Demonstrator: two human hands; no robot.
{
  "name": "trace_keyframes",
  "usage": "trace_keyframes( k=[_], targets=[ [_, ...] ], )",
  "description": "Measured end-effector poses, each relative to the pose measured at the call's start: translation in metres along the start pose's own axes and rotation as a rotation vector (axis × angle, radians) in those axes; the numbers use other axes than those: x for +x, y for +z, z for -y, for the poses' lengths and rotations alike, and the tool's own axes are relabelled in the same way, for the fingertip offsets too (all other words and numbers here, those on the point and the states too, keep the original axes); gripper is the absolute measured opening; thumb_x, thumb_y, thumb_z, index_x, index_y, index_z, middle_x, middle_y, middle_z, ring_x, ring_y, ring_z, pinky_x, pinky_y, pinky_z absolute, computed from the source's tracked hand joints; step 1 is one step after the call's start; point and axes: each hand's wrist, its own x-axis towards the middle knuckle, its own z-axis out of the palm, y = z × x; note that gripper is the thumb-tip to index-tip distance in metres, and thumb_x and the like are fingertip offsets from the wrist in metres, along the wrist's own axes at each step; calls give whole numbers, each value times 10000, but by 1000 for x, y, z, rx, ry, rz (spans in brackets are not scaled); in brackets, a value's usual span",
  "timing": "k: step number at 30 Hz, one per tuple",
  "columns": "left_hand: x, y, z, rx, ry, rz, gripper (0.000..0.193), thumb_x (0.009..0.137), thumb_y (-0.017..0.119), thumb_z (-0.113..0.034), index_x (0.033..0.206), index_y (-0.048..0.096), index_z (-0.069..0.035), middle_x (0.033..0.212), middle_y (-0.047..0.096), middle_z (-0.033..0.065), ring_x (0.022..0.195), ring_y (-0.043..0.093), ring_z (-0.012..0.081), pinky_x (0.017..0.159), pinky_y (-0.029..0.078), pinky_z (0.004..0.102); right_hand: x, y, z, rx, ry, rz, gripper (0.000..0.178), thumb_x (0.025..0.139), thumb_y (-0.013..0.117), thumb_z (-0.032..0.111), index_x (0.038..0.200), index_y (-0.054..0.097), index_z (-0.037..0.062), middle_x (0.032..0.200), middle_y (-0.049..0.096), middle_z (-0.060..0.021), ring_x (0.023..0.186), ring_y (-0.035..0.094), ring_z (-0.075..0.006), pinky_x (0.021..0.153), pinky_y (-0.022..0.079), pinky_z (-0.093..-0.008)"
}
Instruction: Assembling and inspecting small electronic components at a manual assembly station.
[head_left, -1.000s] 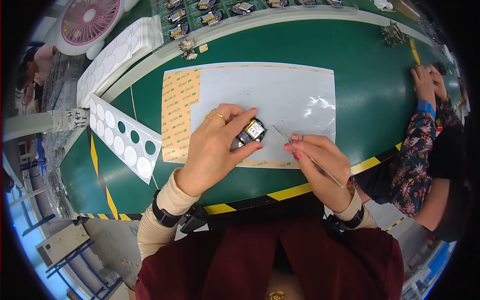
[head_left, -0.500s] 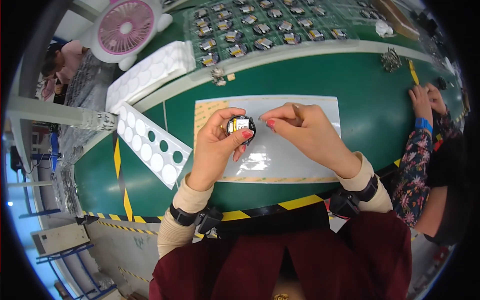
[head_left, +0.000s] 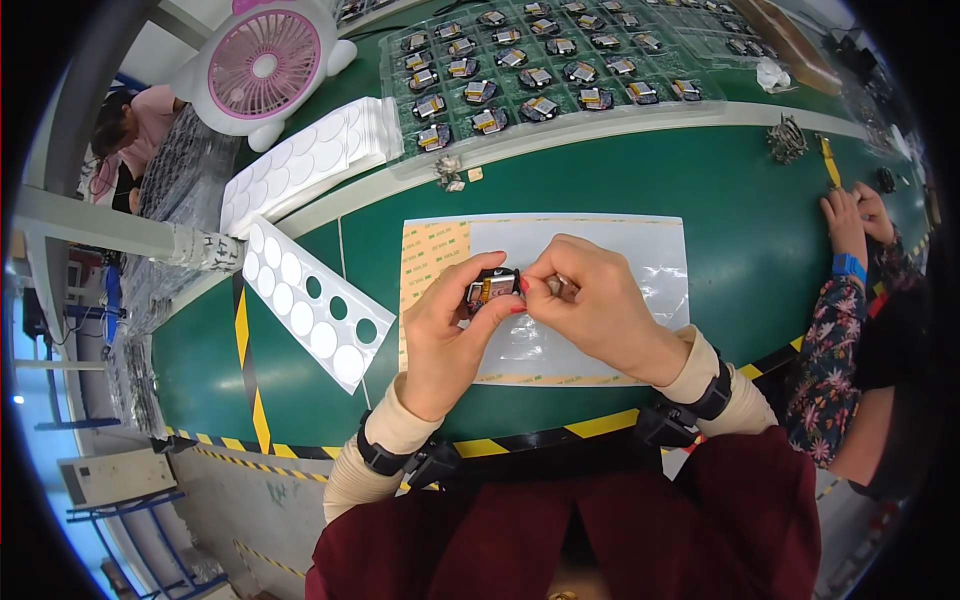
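1. Black electronic module (head_left: 492, 288) sits tilted over the grey adhesive-backed sheet (head_left: 630, 240), its longer visible side running roughly left to right.
2. It lies right of the left hand (head_left: 445, 325), nearer to it, gripped between that thumb and fingers.
3. From the right hand (head_left: 590, 305) it lies left; those fingers are pinched narrow at its right edge, seemingly around a thin metal tool (head_left: 566, 289), mostly hidden. Contact with the module: cannot tell.
4. Its pale label is too small to read; the sheet's orange border (head_left: 436, 245) carries repeated green print.
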Motion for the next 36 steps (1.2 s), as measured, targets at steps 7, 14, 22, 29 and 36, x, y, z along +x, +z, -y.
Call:
trace_keyframes(
  k=[7,14,22,29,36],
  targets=[
    [4,0,-14,-349,-344,29,364,779,606,30,1128,507,6,755,548,27,572,457,41,441,347,170,-1,1,0,-77,-154,-80,137,711,605,6,699,468,4,645,488,-82,493,494,-169,432,407,-279],
    [7,-2,-11,-406,-426,38,369,794,578,40,1152,493,13,738,547,32,517,437,46,415,326,173,-2,-4,-1,224,59,-114,65,718,577,-38,751,542,6,670,510,-22,500,378,-64,448,303,-204],
    [10,-4,-14,-546,-545,15,349,818,557,14,1160,490,6,758,557,34,504,433,46,409,326,169,0,-6,-5,-176,-380,-54,177,699,672,7,857,593,13,786,600,-84,571,543,-161,468,411,-238],
    [6,-11,-22,-830,-666,225,337,834,553,-21,1164,488,2,815,576,37,488,430,41,393,314,154,-2,-15,-8,-89,-536,31,256,652,708,50,879,596,19,812,606,-110,624,599,-215,478,451,-257],
    [7,-16,-19,-795,-638,291,359,818,575,-19,1166,488,0,811,581,42,493,442,42,395,314,153,-2,-16,-9,-76,-635,40,240,649,705,39,859,590,29,795,597,-95,601,594,-205,463,439,-253]
  ],
)
